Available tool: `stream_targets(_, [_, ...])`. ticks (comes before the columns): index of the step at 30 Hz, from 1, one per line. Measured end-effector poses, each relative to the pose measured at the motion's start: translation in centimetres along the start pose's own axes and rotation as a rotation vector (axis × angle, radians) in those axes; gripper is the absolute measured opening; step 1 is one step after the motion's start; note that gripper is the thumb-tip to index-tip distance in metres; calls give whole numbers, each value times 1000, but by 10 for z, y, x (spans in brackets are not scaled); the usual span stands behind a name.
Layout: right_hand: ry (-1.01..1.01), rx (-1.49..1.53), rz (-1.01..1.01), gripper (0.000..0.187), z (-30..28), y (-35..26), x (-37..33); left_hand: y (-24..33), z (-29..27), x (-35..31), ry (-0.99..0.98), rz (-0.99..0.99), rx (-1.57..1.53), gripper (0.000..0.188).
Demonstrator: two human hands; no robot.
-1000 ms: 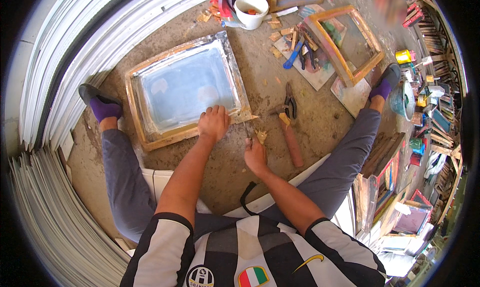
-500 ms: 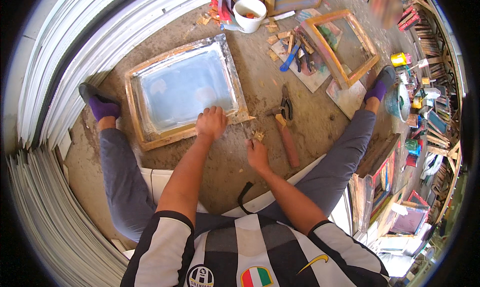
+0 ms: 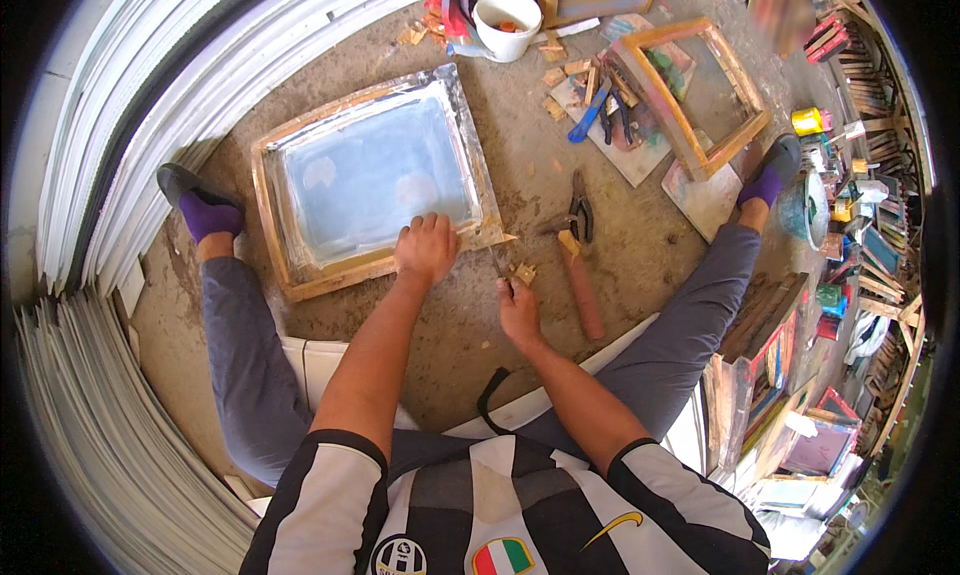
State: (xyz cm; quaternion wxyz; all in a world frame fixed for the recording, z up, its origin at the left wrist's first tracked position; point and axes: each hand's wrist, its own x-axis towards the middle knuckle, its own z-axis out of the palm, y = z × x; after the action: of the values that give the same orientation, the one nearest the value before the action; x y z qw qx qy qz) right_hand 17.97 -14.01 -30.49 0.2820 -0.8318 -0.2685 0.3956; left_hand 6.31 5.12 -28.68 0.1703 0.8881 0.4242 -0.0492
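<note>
A wooden-framed printing screen (image 3: pixel 262 200) with bluish mesh lies on the ground between my legs. My left hand (image 3: pixel 428 248) is closed over its near edge, close to the near right corner. In my closed right hand (image 3: pixel 520 313) is a thin-bladed tool (image 3: pixel 496 263), its blade pointing at that corner; whether it is a knife or a screwdriver I cannot tell. A splinter of wood (image 3: pixel 507 239) sticks out from the corner. Wood chips (image 3: pixel 524 273) lie beside the blade. To the right rest a wooden-handled hammer (image 3: pixel 582 290) and dark-handled pliers (image 3: pixel 579 215).
A bare wooden frame (image 3: pixel 690 147) lies at the far right, near a blue-handled tool (image 3: pixel 589 115) and wood scraps. Beyond stands a white bucket (image 3: pixel 507 40). Stacked white sheets (image 3: pixel 110 435) line the left. Paint containers, including a yellow one (image 3: pixel 806 122), crowd the right.
The view has shifted slightly. My right hand and its tool sit marginally farther from the frame's corner, while my left hand keeps its hold on the edge.
</note>
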Motion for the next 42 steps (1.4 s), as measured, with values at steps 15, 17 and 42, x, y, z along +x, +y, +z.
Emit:
stream_targets(15, [-86, -220, -136, 43, -29, -30, 38, 3, -12, 12, -70, -96, -50, 29])
stream_targets(17, [-62, -208, -98, 43, -26, -32, 36, 1, -8, 11, -37, -93, -74, 29])
stream_targets(42, [153, -473, -71, 56, -133, 24, 29, 115, 83, -59, 73, -537, -1037, 57])
